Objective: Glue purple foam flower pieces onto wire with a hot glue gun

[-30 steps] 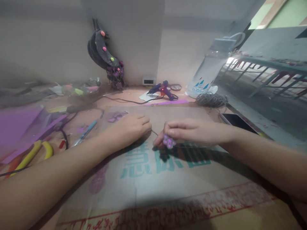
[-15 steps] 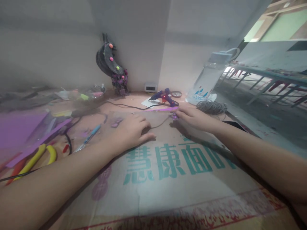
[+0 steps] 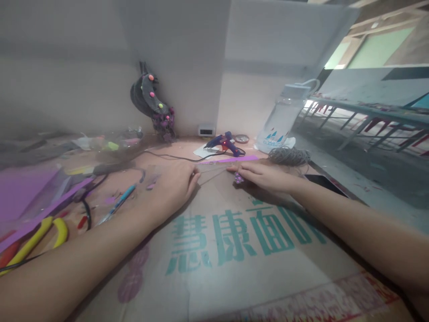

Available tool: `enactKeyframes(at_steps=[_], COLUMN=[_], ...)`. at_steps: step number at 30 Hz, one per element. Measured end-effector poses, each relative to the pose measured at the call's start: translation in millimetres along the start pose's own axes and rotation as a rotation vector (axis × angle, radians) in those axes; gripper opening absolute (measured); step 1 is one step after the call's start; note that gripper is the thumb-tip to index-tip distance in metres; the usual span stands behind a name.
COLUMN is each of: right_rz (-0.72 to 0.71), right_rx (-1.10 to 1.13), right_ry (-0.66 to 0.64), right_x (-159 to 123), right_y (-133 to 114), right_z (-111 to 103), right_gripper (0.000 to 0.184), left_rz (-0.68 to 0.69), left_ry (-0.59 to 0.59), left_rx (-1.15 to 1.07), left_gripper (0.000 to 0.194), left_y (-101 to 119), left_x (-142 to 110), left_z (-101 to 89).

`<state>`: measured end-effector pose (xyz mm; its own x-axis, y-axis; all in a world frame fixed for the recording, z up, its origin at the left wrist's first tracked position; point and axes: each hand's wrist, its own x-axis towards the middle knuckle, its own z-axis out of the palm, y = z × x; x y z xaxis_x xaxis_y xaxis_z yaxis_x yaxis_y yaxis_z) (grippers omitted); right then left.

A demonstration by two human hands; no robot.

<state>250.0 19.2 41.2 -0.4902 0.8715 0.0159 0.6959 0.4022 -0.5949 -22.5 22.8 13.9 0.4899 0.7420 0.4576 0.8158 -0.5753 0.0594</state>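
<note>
A thin grey cord [image 3: 213, 171] stretches between my two hands above the printed cardboard sheet [image 3: 214, 277]. My left hand [image 3: 176, 184] pinches its left end between thumb and fingers. On the other side my right hand [image 3: 264, 175] is closed on a small purple ornament [image 3: 238, 178], which shows below the fingertips with the cord running to it. The ornament's exact shape is too small to make out. Just left of my left hand lies another small purple piece [image 3: 152, 183], partly blurred.
Behind the hands sit a lit glue gun [image 3: 226, 144], a small white device [image 3: 206, 130] and a water bottle [image 3: 283, 118]. Grey yarn [image 3: 290, 155] and a dark phone-like slab [image 3: 325, 184] lie right. Yellow-handled pliers [image 3: 31, 239], a blue pen [image 3: 125, 197] and purple sheets [image 3: 27, 192] lie left. A decorated grey crescent [image 3: 152, 96] leans on the wall.
My left thumb has closed against the fingers, and the cord now runs straighter between the hands. My right hand has turned slightly, bringing the purple ornament below its fingers. The view has shifted a little.
</note>
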Motion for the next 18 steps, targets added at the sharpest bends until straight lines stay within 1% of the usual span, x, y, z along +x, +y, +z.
enactKeyframes(at_steps=[2,4,6,7,8,9,11,12,13,14,15,16,18], right_rz=[0.054,0.068,0.038,0.005,-0.031,-0.068,-0.121,-0.118,-0.101,-0.089,-0.073,-0.052,0.002], right_rx=[-0.042,-0.043,0.020,0.099,0.231,0.402,0.830,0.985,1.073,1.098,1.067,1.004,0.840], right_ry=[0.061,0.081,0.052,0.000,-0.078,-0.189,-0.523,-0.697,-0.789,-0.804,-0.762,-0.656,-0.399], right_x=[2.6,3.1,1.0,-1.1,-3.8,-7.0,-13.9,-16.9,-19.2,-20.5,-20.6,-19.4,-13.8], right_y=[6.5,8.5,4.8,0.8,-4.4,-10.5,-23.1,-28.8,-33.3,-36.5,-38.0,-37.7,-31.7], right_z=[2.5,5.1,8.8,11.4,14.8,18.9,28.1,32.3,35.7,37.8,38.4,37.8,33.9], right_gripper=[0.049,0.051,0.048,0.045,0.040,0.036,0.034,0.034,0.032,0.031,0.029,0.026,0.024], left_rz=[0.027,0.038,0.027,0.019,0.009,0.000,-0.009,-0.010,-0.011,-0.014,-0.020,-0.031,-0.066], left_ry=[0.024,0.020,0.007,0.001,-0.003,-0.006,-0.007,-0.004,0.001,0.006,0.013,0.023,0.055], left_rx=[-0.042,-0.068,-0.078,-0.082,-0.088,-0.095,-0.111,-0.118,-0.124,-0.129,-0.131,-0.132,-0.129], left_gripper=[0.024,0.023,0.023,0.023,0.023,0.023,0.023,0.023,0.022,0.022,0.021,0.021,0.020], left_y=[-0.1,-0.6,-1.4,-1.9,-2.4,-2.9,-3.7,-3.9,-3.9,-3.7,-3.3,-2.8,-1.6], left_x=[-0.1,-0.4,-0.5,-0.5,-0.4,-0.3,-0.1,-0.1,-0.2,-0.2,-0.3,-0.4,-0.5], left_z=[-0.5,0.9,2.8,3.8,4.6,5.4,6.5,6.7,6.6,6.2,5.3,3.9,0.4])
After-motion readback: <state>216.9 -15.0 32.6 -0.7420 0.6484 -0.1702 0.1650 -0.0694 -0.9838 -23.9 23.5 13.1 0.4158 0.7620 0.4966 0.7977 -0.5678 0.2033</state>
